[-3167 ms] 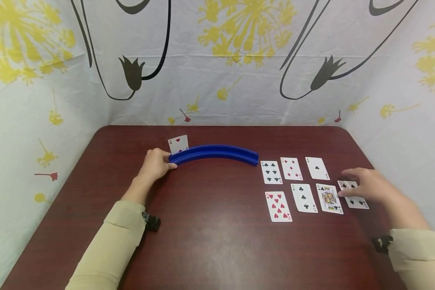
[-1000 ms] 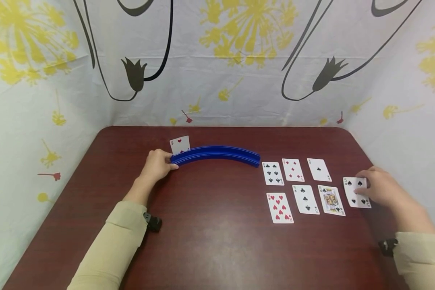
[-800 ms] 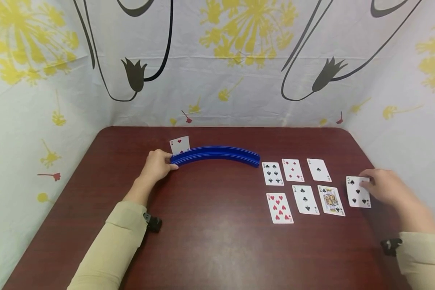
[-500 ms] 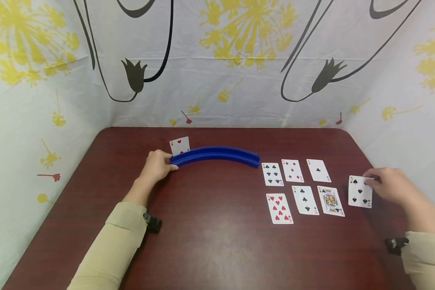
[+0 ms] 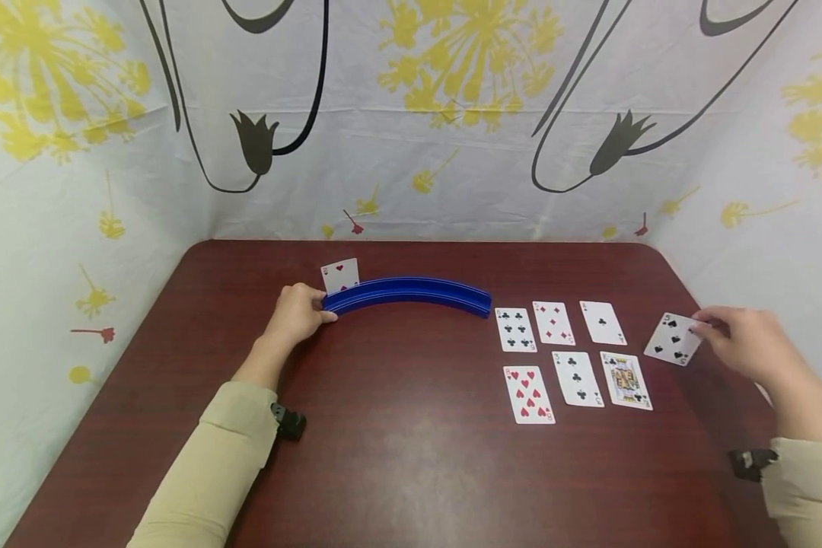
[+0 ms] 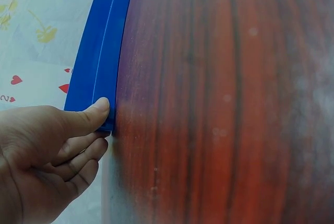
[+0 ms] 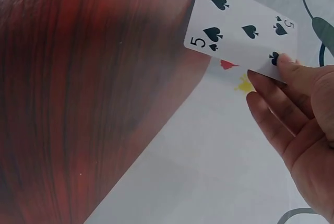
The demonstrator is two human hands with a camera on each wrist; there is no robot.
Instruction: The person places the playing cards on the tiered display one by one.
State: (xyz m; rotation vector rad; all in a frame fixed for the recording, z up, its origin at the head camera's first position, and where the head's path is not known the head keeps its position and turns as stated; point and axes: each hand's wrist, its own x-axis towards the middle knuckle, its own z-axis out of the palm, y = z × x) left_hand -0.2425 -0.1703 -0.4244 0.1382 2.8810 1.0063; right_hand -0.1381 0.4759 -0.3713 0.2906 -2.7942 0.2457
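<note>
At the table's right edge, my right hand (image 5: 750, 341) pinches the five of spades (image 5: 673, 339) by one corner, thumb on its face. In the right wrist view the five of spades (image 7: 237, 31) is tilted, face toward the camera, its held end out past the table edge. My left hand (image 5: 297, 310) grips the left end of a curved blue card holder (image 5: 411, 289), its thumb on the near face, as the left wrist view also shows. Standing in that blue holder (image 6: 99, 51) near the hand is a two of hearts (image 5: 340, 272), its lower part hidden.
Several cards lie face up on the dark red-brown table (image 5: 411, 457). The back row has a six of clubs (image 5: 516, 329), a five of diamonds (image 5: 553, 323) and an ace of clubs (image 5: 603, 323). In front are an eight of hearts (image 5: 529, 394), a three of clubs (image 5: 578, 378) and a king (image 5: 626, 380).
My right hand has slid the five of spades right to the table edge, pinched its corner, then raised and turned it. The left hand and holder stay put.
</note>
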